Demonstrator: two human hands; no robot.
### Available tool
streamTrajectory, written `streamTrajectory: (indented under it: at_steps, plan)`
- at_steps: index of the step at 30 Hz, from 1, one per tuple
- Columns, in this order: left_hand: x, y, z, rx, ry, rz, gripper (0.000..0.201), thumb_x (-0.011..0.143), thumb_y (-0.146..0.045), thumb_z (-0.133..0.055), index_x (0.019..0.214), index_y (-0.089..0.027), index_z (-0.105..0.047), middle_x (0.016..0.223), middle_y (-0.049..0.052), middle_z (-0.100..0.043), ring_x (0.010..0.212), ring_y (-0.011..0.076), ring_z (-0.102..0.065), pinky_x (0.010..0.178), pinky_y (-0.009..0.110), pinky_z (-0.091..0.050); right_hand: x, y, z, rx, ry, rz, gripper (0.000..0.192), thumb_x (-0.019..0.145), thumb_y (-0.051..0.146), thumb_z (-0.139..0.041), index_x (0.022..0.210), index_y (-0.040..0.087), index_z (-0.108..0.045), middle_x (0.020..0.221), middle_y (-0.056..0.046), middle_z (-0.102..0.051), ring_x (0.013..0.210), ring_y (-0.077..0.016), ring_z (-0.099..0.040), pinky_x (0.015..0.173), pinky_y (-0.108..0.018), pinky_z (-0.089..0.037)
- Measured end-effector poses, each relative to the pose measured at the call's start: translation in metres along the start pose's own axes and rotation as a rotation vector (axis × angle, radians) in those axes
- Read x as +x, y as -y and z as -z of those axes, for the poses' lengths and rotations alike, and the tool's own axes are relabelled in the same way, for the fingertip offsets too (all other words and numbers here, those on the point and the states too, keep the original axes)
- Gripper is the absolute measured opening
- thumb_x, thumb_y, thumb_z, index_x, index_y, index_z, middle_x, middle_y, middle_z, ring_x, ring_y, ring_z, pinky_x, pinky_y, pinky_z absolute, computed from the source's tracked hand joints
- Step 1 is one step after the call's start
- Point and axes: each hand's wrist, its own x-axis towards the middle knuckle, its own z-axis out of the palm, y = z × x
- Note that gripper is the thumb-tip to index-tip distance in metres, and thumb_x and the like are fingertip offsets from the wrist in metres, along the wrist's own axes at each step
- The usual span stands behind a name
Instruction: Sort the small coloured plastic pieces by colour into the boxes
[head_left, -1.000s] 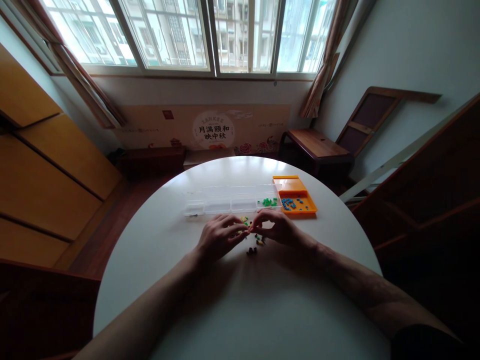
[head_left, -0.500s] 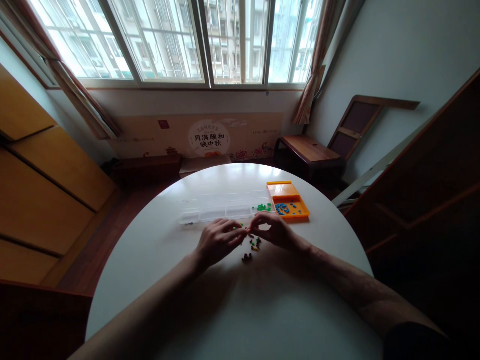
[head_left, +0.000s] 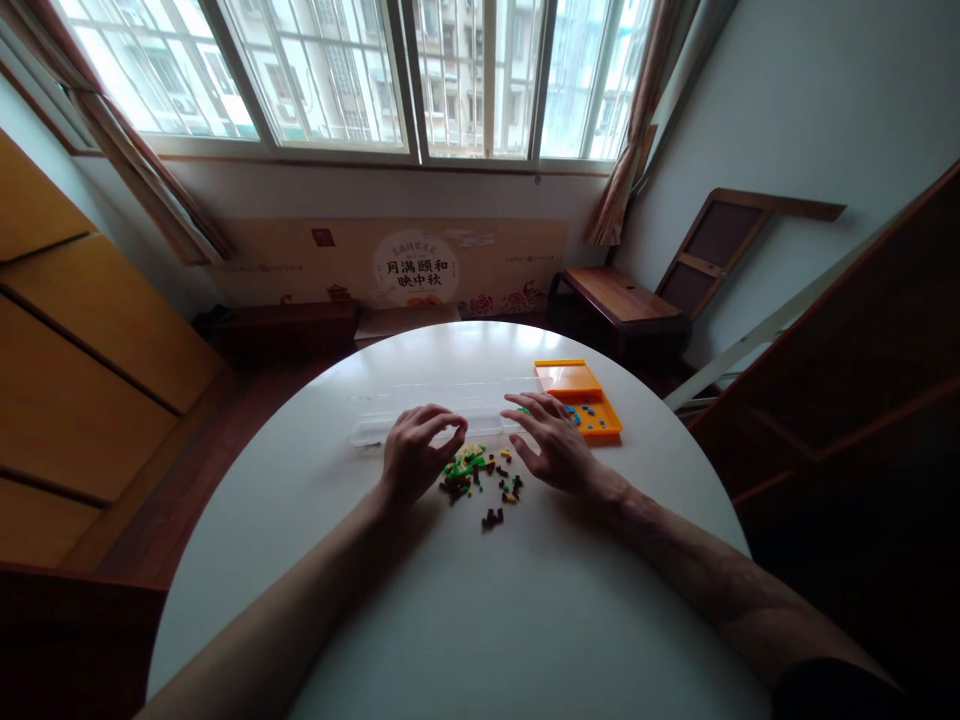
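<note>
A small heap of tiny green, yellow and dark pieces (head_left: 471, 474) lies on the round white table (head_left: 465, 610). My left hand (head_left: 415, 452) rests just left of the heap, fingers loosely curled, nothing visibly held. My right hand (head_left: 550, 445) lies flat with fingers spread to the right of the heap, fingertips near the clear compartment box (head_left: 442, 410). Behind my right hand sits an orange tray (head_left: 579, 392) holding several blue pieces.
A window runs along the far wall above a printed cardboard panel (head_left: 397, 265). A wooden bench (head_left: 615, 300) and leaning frame stand at the right. Yellow-brown panels (head_left: 67, 350) line the left. The table's near half is bare.
My hands were pinched together over the pieces; they have moved apart. The heap between them is now uncovered, and my right hand has opened flat.
</note>
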Motion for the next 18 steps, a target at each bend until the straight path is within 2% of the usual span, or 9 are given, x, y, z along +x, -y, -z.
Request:
streamTrajectory:
  at_steps: [4,8,11,14,18]
  plan:
    - [-0.002,0.004,-0.001,0.068,0.039,0.006,0.011,0.104,-0.029,-0.073,0.097,-0.026,-0.081,0.099,0.003,-0.081,0.091,0.0224,-0.071,0.091,0.04,-0.051,0.002,-0.003,-0.007,-0.088,0.101,0.031,0.037,0.108,0.024,-0.062,0.145,0.025,-0.068,0.169,-0.012,-0.052,0.156,-0.0338,-0.045,0.131,-0.059,-0.035]
    - [-0.003,0.004,0.001,0.053,0.085,0.017,0.014,0.106,-0.029,-0.07,0.098,-0.025,-0.08,0.101,0.003,-0.08,0.092,0.0216,-0.072,0.096,0.04,-0.05,0.011,-0.004,-0.001,-0.137,0.176,0.104,0.032,0.108,0.025,-0.063,0.14,0.023,-0.07,0.167,-0.013,-0.052,0.153,-0.0339,-0.044,0.129,-0.058,-0.037]
    - [-0.004,0.004,0.003,0.036,0.106,0.025,0.015,0.107,-0.029,-0.068,0.098,-0.025,-0.08,0.101,0.002,-0.08,0.091,0.0205,-0.073,0.097,0.04,-0.05,0.02,-0.003,0.003,-0.178,0.213,0.149,0.027,0.107,0.025,-0.065,0.133,0.023,-0.072,0.156,-0.014,-0.059,0.14,-0.0335,-0.05,0.122,-0.055,-0.043]
    - [-0.004,0.003,0.005,0.053,0.108,0.016,0.015,0.106,-0.029,-0.069,0.096,-0.025,-0.08,0.098,0.002,-0.081,0.089,0.0203,-0.073,0.098,0.04,-0.05,0.029,0.001,0.005,-0.228,0.265,0.168,0.019,0.108,0.026,-0.065,0.123,0.021,-0.075,0.137,-0.014,-0.067,0.122,-0.0316,-0.055,0.109,-0.05,-0.049]
    - [-0.004,0.001,0.006,0.066,0.122,0.008,0.015,0.105,-0.027,-0.069,0.094,-0.025,-0.079,0.096,0.002,-0.081,0.087,0.0201,-0.075,0.098,0.041,-0.049,0.041,0.007,0.005,-0.285,0.323,0.201,0.015,0.109,0.021,-0.061,0.109,0.018,-0.076,0.117,-0.014,-0.068,0.111,-0.0301,-0.055,0.098,-0.045,-0.048]
